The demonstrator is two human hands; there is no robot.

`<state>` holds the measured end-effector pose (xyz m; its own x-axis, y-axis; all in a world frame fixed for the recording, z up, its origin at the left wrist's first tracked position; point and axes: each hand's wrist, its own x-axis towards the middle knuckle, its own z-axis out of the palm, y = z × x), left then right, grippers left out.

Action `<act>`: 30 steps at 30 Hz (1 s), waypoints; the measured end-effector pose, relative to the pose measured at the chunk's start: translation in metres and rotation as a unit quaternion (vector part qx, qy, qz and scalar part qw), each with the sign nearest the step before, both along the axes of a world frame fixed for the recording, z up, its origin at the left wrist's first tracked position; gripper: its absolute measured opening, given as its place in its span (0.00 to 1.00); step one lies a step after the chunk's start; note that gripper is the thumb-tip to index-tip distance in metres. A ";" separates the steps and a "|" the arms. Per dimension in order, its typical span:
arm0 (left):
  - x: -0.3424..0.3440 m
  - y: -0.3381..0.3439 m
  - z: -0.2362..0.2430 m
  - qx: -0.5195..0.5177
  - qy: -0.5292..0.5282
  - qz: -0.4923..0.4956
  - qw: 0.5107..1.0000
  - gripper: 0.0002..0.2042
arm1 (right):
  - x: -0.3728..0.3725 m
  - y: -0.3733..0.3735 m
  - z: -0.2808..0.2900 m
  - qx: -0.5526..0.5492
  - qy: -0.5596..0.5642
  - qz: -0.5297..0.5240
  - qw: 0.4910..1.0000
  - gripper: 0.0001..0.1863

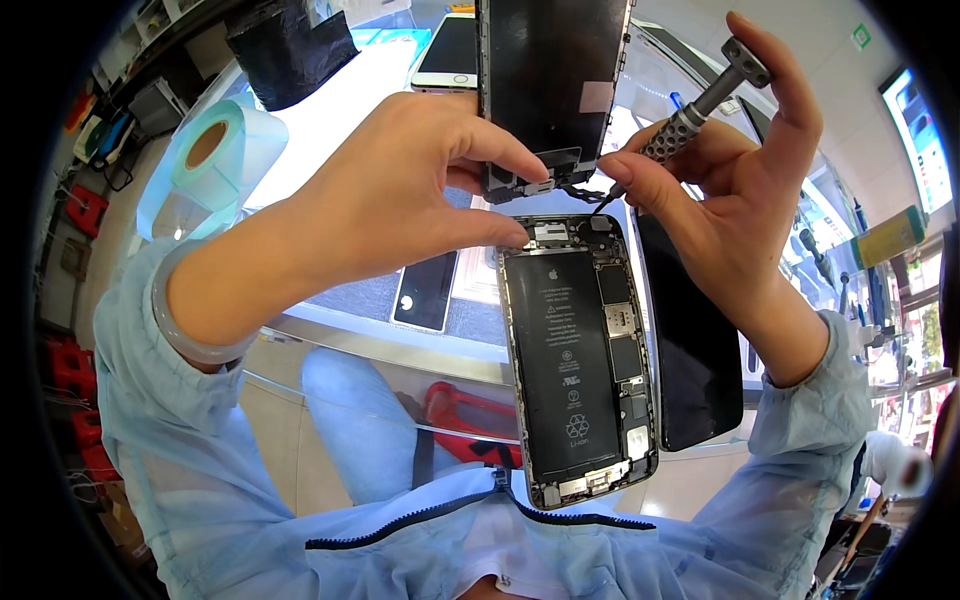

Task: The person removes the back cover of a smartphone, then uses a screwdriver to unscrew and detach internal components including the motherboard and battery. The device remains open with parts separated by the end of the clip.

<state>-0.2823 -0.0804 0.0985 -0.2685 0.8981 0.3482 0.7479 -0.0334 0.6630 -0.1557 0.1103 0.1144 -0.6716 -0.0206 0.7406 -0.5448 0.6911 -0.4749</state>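
Note:
An opened phone (630, 400) lies tilted slightly, its black battery (562, 350) and inner boards bare. Its detached screen (550, 70) stands raised at the far end, inner side toward me, joined by a short flex cable (583, 194). My left hand (425, 170) grips the screen's lower edge, index finger across the front and other fingers partly hidden behind. Its thumb rests at the phone body's top left corner. My right hand (735, 195) is closed around a grey precision screwdriver (670, 137), index finger on the end cap. The thin tip points at the body's top right corner.
A dark phone (690, 370) lies right of the opened one. Another phone (425, 292) is under my left wrist, and a white-framed one (447, 50) lies farther back. A tape roll (207, 145) and black wrapped object (290, 55) are at left. The glass counter's edge (380, 345) runs nearest me.

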 end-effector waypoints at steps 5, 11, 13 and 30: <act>0.002 0.001 0.001 0.001 0.005 0.004 1.000 0.19 | 0.004 -0.002 0.009 -0.038 -0.039 0.009 0.998 0.51; 0.002 -0.001 -0.006 -0.007 -0.020 0.006 1.000 0.19 | 0.002 0.001 -0.001 -0.002 -0.068 -0.001 0.998 0.47; 0.000 -0.006 -0.006 -0.016 0.001 0.000 1.000 0.19 | 0.001 -0.003 0.000 -0.012 -0.096 0.022 0.995 0.45; 0.008 0.004 0.015 -0.022 0.014 0.005 1.000 0.18 | -0.002 0.028 0.013 0.037 -0.043 0.130 0.990 0.47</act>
<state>-0.2745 -0.0769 0.1133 -0.2680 0.9099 0.3166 0.7658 0.0019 0.6431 -0.1575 0.1388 0.1271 -0.6975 -0.2528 0.6705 -0.6683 0.5671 -0.4814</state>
